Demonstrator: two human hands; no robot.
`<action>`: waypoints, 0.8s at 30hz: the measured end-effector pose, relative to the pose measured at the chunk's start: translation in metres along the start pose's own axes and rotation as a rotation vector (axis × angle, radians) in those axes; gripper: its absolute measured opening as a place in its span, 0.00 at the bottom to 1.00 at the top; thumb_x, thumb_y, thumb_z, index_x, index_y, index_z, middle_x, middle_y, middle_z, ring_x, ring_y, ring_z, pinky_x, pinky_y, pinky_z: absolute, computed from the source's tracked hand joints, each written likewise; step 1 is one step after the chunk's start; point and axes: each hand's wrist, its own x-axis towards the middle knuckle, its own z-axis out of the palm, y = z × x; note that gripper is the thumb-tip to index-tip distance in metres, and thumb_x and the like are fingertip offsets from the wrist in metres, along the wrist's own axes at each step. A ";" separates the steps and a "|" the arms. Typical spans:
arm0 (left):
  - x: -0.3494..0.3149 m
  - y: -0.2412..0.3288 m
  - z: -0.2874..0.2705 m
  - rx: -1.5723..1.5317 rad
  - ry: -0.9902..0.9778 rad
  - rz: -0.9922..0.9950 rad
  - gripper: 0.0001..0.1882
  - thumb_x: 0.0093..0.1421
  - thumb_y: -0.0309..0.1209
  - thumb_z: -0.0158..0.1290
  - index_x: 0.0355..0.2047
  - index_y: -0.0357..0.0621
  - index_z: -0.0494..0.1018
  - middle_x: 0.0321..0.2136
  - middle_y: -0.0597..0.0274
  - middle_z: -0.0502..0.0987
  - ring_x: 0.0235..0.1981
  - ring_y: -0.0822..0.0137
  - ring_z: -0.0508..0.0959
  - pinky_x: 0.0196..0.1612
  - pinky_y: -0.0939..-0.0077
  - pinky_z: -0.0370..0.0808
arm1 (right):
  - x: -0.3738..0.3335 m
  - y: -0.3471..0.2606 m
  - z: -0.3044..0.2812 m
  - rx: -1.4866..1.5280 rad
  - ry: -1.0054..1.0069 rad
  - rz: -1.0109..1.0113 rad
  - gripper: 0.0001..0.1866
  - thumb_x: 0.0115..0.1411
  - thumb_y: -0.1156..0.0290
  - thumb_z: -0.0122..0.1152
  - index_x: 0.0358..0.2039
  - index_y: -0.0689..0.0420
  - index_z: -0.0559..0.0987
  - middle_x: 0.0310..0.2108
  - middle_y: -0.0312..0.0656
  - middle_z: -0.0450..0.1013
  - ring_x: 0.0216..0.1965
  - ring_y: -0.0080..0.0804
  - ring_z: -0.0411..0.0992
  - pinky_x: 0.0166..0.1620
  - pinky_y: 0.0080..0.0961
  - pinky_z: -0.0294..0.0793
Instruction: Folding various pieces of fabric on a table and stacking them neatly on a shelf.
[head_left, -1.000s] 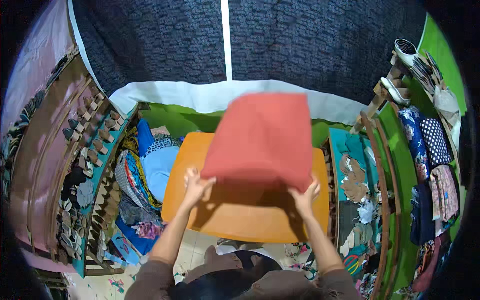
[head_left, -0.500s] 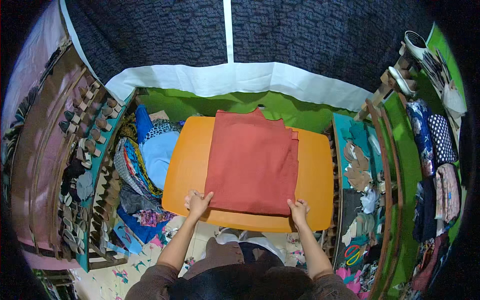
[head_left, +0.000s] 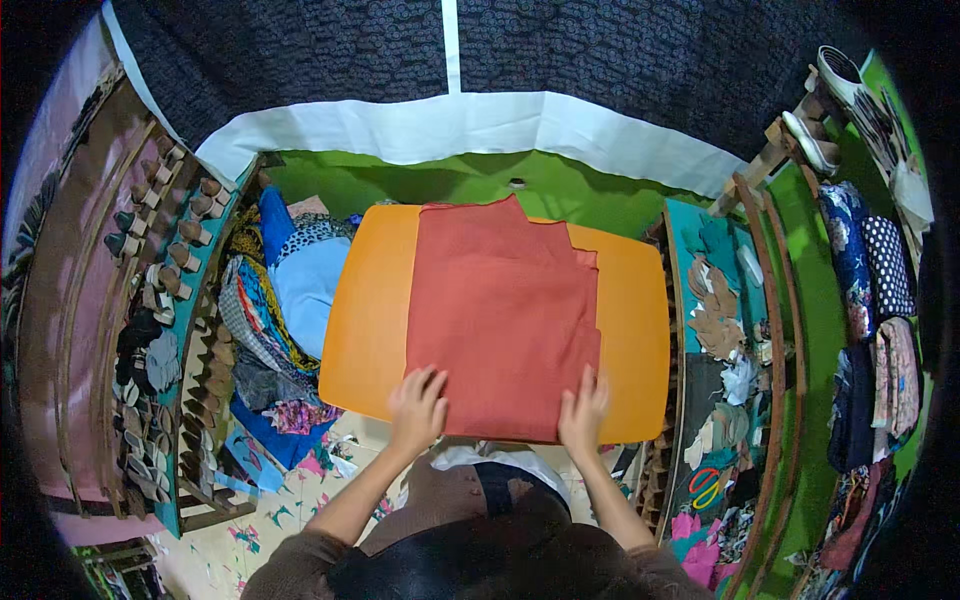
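Observation:
A rust-red cloth [head_left: 505,310] lies folded in layers on an orange table [head_left: 370,300], its uneven edges stepping down at the far right. At the cloth's near left corner, my left hand [head_left: 418,405] rests with fingers spread. My right hand [head_left: 583,408] is at the near right corner, slightly blurred, its fingers extended along the side edge. Neither hand grips the fabric. The cloth's near edge reaches the front edge of the table, close to my body.
Piled fabrics [head_left: 305,285] lie left of the table, beside a rack of wooden shoe forms [head_left: 190,245]. On the right, a shelf holds cut pieces [head_left: 715,310] and red-and-yellow-handled scissors [head_left: 705,488]. Folded cloths [head_left: 885,265] stack farther right. Scraps [head_left: 290,510] litter the floor.
Both hands have released the cloth's near corners and opened, moving onto its edges. The cloth sits slightly nearer the table's front edge. The whole view has shifted a little.

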 end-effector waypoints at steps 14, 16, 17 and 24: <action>0.036 -0.058 0.018 0.486 -0.027 -0.193 0.28 0.57 0.44 0.44 0.57 0.49 0.59 0.60 0.55 0.53 0.60 0.53 0.54 0.60 0.45 0.43 | 0.036 0.047 0.023 -0.511 -0.125 0.049 0.28 0.59 0.57 0.44 0.60 0.47 0.58 0.63 0.47 0.45 0.63 0.54 0.41 0.59 0.62 0.36; 0.029 -0.065 0.015 0.576 0.009 -0.300 0.29 0.57 0.46 0.44 0.58 0.52 0.58 0.61 0.53 0.52 0.60 0.51 0.53 0.60 0.44 0.43 | 0.031 0.046 0.015 -0.535 -0.022 0.059 0.28 0.59 0.56 0.45 0.60 0.48 0.58 0.63 0.48 0.44 0.63 0.55 0.41 0.58 0.63 0.35; 0.023 -0.060 0.004 0.458 -0.051 -0.175 0.31 0.56 0.48 0.45 0.58 0.52 0.57 0.61 0.53 0.52 0.61 0.50 0.53 0.59 0.44 0.43 | 0.025 0.033 -0.001 -0.452 -0.156 -0.094 0.30 0.58 0.54 0.46 0.59 0.49 0.58 0.63 0.48 0.44 0.63 0.54 0.41 0.58 0.63 0.34; -0.016 -0.036 -0.004 0.247 -0.424 0.393 0.38 0.48 0.53 0.51 0.59 0.56 0.56 0.60 0.56 0.53 0.60 0.58 0.55 0.60 0.52 0.48 | -0.014 0.017 -0.025 -0.305 -0.606 -0.606 0.32 0.49 0.55 0.56 0.57 0.35 0.61 0.61 0.48 0.50 0.61 0.45 0.50 0.55 0.66 0.44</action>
